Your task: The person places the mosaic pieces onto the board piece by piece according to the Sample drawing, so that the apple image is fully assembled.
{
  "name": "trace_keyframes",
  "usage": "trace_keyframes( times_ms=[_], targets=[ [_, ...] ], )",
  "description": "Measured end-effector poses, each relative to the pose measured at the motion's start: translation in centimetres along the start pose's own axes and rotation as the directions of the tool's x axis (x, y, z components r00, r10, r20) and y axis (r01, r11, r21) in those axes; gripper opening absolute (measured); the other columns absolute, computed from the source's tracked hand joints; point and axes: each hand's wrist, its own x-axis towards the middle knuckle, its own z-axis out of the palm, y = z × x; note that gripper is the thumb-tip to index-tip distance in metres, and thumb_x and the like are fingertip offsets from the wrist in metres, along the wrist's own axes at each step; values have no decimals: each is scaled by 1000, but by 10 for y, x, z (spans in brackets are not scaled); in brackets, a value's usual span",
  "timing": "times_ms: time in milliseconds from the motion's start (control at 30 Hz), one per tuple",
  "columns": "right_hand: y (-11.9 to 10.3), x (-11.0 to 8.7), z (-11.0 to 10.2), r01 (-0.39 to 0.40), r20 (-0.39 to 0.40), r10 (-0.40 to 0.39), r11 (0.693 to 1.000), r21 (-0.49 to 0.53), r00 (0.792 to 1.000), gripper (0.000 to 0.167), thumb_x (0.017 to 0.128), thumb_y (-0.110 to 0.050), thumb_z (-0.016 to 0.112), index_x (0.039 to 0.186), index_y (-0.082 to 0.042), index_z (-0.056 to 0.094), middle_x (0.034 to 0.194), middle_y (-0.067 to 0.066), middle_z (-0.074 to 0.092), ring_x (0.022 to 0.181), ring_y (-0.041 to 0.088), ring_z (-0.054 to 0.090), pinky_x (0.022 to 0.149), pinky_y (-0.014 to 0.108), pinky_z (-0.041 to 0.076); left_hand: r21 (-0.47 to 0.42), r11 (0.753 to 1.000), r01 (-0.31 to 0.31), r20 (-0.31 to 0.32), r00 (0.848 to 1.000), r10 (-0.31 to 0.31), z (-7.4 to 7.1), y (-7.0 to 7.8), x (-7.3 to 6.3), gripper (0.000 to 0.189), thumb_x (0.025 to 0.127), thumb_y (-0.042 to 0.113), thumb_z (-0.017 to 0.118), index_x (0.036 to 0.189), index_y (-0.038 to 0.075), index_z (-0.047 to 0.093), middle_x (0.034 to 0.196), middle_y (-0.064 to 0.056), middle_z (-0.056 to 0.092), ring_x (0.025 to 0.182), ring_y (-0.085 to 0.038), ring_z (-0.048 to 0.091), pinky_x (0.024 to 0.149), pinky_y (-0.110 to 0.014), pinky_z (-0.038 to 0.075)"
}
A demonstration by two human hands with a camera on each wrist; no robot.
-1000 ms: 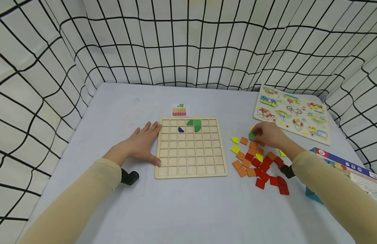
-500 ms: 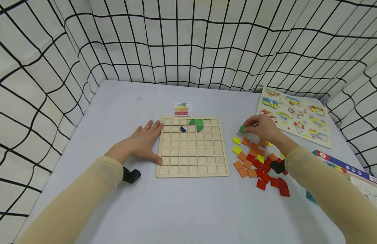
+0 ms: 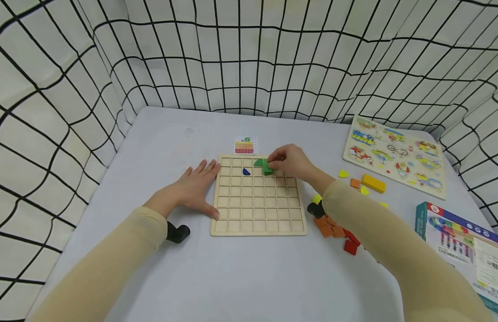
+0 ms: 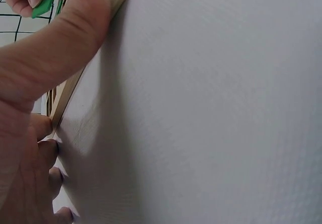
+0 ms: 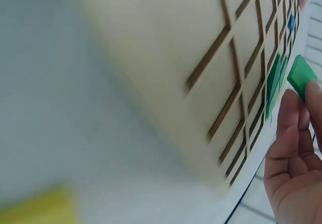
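My right hand (image 3: 292,162) pinches a green tile (image 5: 302,75) between thumb and fingertips, held over the upper part of the wooden grid board (image 3: 258,227). Green pieces (image 3: 258,163) lie in the top rows there, partly covered by the held tile. A small blue piece (image 3: 246,171) sits in a cell to their left. My left hand (image 3: 192,190) lies spread at the board's left edge, its thumb (image 4: 75,30) and fingers touching the rim. In the left wrist view the held green tile (image 4: 43,6) shows at the top left.
A small pattern card (image 3: 245,146) lies behind the board. To the right are orange tiles (image 3: 327,229), red tiles (image 3: 351,247), yellow pieces (image 3: 343,174) and a yellow block (image 3: 373,183). Farther right are a picture puzzle board (image 3: 393,154) and a box (image 3: 454,241). Black netting surrounds the table.
My right hand has carried the green tile left from the loose pieces to above the board. The yellow block has come into sight. My left hand has stayed at the board's edge.
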Motion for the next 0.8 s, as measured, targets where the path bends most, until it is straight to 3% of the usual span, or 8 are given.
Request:
trace_keyframes(
  times_ms=[467, 800],
  targets=[
    [-19, 12, 19, 22, 35, -18, 993, -118, 999, 12, 96, -17, 73, 99, -7, 77, 100, 7, 75, 90, 19, 62, 84, 33, 53, -4, 1000, 5, 0, 1000, -5, -3, 4, -1, 141, 67, 62, 88, 164, 3, 5, 172, -19, -1, 159, -42, -6, 125, -69, 2],
    [-20, 9, 26, 57, 30, -53, 988, -145, 998, 9, 95, -15, 74, 93, -7, 75, 92, 7, 73, 83, 18, 60, 76, 30, 50, -4, 1000, 5, -3, 1000, -5, -2, 2, -2, 141, 67, 62, 88, 164, 2, 6, 172, -20, 0, 159, -43, -5, 125, -70, 2]
  ],
)
